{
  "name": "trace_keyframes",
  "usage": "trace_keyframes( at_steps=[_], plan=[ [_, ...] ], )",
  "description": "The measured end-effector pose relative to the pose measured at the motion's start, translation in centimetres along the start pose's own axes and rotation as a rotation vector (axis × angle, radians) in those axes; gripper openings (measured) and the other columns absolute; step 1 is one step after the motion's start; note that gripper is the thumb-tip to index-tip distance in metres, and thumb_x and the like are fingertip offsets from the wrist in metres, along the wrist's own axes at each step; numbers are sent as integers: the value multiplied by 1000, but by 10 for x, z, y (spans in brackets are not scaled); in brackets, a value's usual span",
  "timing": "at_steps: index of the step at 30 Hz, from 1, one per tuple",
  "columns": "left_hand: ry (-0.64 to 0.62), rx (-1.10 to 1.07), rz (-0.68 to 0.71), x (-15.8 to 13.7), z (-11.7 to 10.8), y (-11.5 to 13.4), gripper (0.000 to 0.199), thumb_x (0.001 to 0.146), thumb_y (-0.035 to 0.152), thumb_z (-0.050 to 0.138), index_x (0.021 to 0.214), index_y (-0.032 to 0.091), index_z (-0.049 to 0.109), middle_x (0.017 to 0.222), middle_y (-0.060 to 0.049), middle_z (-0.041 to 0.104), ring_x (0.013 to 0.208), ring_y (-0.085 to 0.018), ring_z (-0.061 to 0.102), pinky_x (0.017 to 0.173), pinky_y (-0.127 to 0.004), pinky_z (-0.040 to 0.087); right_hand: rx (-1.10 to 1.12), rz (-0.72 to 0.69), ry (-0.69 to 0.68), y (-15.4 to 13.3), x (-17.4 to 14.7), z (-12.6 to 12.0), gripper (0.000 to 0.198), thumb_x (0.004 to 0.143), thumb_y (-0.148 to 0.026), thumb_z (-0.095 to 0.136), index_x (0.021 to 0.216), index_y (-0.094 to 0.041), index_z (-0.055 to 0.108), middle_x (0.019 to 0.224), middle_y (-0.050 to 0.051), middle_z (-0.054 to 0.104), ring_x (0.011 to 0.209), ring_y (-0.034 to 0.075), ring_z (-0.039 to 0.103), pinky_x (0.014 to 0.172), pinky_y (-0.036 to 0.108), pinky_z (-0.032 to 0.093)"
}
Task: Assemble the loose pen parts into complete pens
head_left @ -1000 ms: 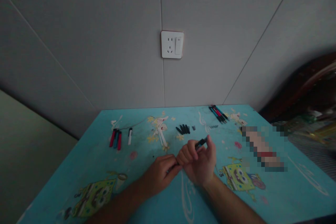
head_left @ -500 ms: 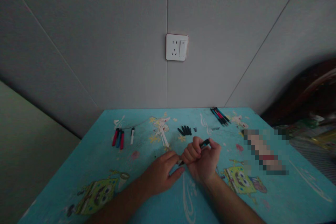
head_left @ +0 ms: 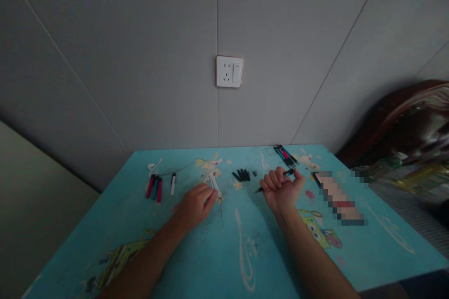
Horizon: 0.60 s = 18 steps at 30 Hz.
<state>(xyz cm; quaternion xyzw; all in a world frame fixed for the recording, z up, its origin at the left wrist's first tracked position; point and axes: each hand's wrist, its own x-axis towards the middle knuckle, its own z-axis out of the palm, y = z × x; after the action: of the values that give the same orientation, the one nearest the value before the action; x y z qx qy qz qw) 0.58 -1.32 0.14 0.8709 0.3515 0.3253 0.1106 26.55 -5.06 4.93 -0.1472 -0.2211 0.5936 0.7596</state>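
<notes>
Moved since half a second back: our left hand point(head_left: 196, 205) is over by the white sticks point(head_left: 213, 181), and our right hand point(head_left: 282, 191) went the other way with the pen point(head_left: 288, 173).
Right fingers: wrapped round that pen, palm up, thin end poking out past the little finger.
Left fingers: curled, thumb by the forefinger; too dim for us to tell if anything's pinched.
Step in hand: parking the pen to one side while the left works at the sticks, we'd guess.
Next move calls for: steady grip, gentle fingertips.
Edges: pen bundle point(head_left: 285, 155) near the wall side, black tubes point(head_left: 242, 175) beyond and between our hands.
Open room: bare tabletop point(head_left: 210, 261) between our forearms.
</notes>
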Motion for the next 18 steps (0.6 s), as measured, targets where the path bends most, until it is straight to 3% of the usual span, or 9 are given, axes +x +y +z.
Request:
trace_keyframes(
  at_steps=[7,18],
  plan=[
    [-32,31,60,-1,5,4,33,97,24,39,72,17,59,68,-3,56,71,-15,52,71,-28,43,30,-17,-2,1,1,-4,47,83,-58,48,55,-21,39,49,-8,26,41,8,20,41,23,22],
    [-68,-26,39,-5,18,-7,30,98,24,41,73,18,56,70,-3,55,72,-15,53,72,-28,42,19,-10,2,7,1,-5,48,84,-58,44,55,-21,37,48,-8,25,40,8,19,40,22,23]
  ],
)
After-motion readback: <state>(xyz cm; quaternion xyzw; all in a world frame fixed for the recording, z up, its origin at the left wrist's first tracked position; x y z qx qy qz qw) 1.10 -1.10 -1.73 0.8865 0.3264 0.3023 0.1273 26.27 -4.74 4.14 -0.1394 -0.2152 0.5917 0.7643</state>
